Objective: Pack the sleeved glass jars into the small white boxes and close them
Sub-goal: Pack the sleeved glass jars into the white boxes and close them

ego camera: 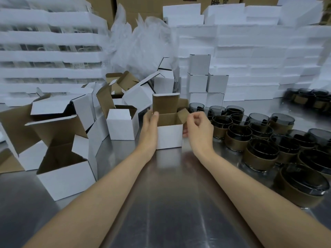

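Worktop (pixel 166 203) nearest; white box (pixel 169 136) between hands, left hand (pixel 149 129) gripping its left wall, right hand (pixel 198 127) with curled fingers (pixel 194 116) pinching the right flap (pixel 183 114).

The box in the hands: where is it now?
Head view, centre: box on the steel table between left hand and right hand, sleeved jars to its right.

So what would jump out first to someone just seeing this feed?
The small white cardboard box stands at centre of the steel table, lid up, held by the left grip while the right grip pinches its side flap. To its right crowd dark glass jars in brown sleeves; to its left, a jumble of open white boxes.
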A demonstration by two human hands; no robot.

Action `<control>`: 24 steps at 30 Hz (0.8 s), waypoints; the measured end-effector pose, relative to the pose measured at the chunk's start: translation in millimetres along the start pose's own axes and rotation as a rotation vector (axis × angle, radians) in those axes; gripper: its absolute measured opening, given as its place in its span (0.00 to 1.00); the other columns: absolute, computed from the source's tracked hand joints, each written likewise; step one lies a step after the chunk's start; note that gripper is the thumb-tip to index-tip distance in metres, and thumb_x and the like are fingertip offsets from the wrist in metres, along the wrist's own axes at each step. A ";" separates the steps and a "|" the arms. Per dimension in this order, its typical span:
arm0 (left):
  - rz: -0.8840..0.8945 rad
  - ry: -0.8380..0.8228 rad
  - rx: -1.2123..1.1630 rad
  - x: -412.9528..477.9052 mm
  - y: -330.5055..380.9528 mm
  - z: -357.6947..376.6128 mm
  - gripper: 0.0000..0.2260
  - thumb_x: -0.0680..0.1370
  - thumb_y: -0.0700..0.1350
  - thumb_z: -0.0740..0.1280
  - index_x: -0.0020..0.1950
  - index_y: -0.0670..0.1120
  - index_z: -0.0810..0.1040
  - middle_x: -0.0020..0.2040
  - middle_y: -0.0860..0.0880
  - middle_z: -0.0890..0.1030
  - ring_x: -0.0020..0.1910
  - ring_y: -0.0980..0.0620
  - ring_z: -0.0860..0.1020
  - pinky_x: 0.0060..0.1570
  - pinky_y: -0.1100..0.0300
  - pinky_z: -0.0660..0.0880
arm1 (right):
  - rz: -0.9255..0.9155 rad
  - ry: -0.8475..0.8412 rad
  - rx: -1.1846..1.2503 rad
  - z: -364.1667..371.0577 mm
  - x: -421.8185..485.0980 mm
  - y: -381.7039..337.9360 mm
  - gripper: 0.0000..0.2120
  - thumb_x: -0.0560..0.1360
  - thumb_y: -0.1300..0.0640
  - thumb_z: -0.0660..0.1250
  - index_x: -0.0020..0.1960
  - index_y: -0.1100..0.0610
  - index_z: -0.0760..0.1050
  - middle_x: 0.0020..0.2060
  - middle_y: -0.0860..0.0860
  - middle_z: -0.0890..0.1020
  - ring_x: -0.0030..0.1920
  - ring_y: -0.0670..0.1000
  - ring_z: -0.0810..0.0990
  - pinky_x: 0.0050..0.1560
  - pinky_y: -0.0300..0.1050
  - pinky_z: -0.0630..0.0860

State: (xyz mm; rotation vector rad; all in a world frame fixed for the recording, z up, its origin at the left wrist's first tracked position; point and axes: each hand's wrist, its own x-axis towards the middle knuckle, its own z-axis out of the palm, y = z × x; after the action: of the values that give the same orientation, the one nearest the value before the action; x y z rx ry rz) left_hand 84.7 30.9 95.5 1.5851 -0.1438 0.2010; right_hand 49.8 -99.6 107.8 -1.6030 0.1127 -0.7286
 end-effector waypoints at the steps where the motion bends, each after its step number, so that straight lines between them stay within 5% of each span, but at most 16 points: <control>1: -0.033 0.023 -0.033 1.9 -0.8 -0.3 0.15 0.81 0.58 0.53 0.66 0.58 0.70 0.54 0.56 0.80 0.55 0.55 0.78 0.53 0.59 0.74 | 0.019 -0.008 0.023 -0.9 0.4 0.3 0.04 0.78 0.60 0.61 0.47 0.54 0.73 0.36 0.58 0.81 0.31 0.49 0.79 0.31 0.42 0.76; 5: -0.069 0.063 -0.060 6.3 -4.2 -1.7 0.16 0.80 0.54 0.54 0.62 0.52 0.74 0.52 0.48 0.82 0.52 0.48 0.81 0.50 0.53 0.79 | 0.096 -0.127 -0.043 -1.6 0.9 3.4 0.16 0.80 0.62 0.57 0.63 0.53 0.76 0.42 0.52 0.83 0.39 0.49 0.81 0.36 0.38 0.80; 8: -0.103 0.096 0.033 7.7 -4.9 -1.3 0.19 0.79 0.58 0.53 0.66 0.51 0.68 0.56 0.48 0.79 0.56 0.49 0.77 0.55 0.51 0.76 | 0.137 -0.232 -0.108 -1.5 0.4 6.6 0.17 0.81 0.60 0.55 0.65 0.56 0.77 0.43 0.48 0.83 0.40 0.46 0.79 0.34 0.34 0.78; 11: -0.149 0.077 0.032 7.0 -5.9 -1.0 0.15 0.81 0.58 0.52 0.57 0.54 0.73 0.53 0.50 0.81 0.53 0.51 0.78 0.51 0.55 0.76 | 0.128 -0.260 -0.126 -2.1 1.4 6.6 0.18 0.82 0.60 0.54 0.66 0.56 0.76 0.43 0.46 0.83 0.40 0.44 0.79 0.35 0.32 0.77; 14: -0.205 0.067 0.002 4.7 -2.8 0.0 0.23 0.80 0.64 0.48 0.62 0.54 0.74 0.54 0.52 0.80 0.55 0.52 0.78 0.59 0.54 0.74 | 0.110 -0.273 -0.152 -1.9 1.5 5.1 0.18 0.82 0.60 0.53 0.67 0.57 0.75 0.47 0.49 0.83 0.41 0.44 0.78 0.38 0.35 0.78; 19: -0.192 0.043 -0.296 3.1 1.4 -4.1 0.24 0.82 0.55 0.52 0.36 0.57 0.84 0.35 0.54 0.85 0.36 0.56 0.83 0.33 0.64 0.78 | 0.082 -0.295 -0.214 -2.5 3.1 6.5 0.19 0.82 0.61 0.52 0.68 0.57 0.74 0.47 0.49 0.82 0.41 0.45 0.78 0.49 0.44 0.80; 22: -0.179 0.091 -0.339 2.9 2.2 -5.7 0.10 0.81 0.52 0.58 0.48 0.54 0.78 0.43 0.50 0.83 0.44 0.52 0.82 0.42 0.58 0.78 | 0.009 -0.304 -0.304 -4.3 3.1 7.3 0.18 0.81 0.61 0.53 0.67 0.57 0.75 0.53 0.53 0.81 0.51 0.49 0.78 0.57 0.46 0.76; 24: -0.154 0.137 -0.265 1.7 3.2 -5.1 0.11 0.82 0.53 0.56 0.60 0.53 0.72 0.49 0.50 0.80 0.48 0.55 0.80 0.43 0.62 0.76 | -0.139 -0.234 -0.542 -7.4 4.5 8.3 0.17 0.80 0.60 0.55 0.63 0.56 0.77 0.55 0.52 0.76 0.58 0.51 0.74 0.59 0.42 0.69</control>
State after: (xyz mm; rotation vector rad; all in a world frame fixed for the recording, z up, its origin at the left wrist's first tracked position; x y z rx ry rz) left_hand 85.4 35.9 99.0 1.3080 0.0569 0.1618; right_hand 52.4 -109.6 101.8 -2.2208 0.0274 -0.6406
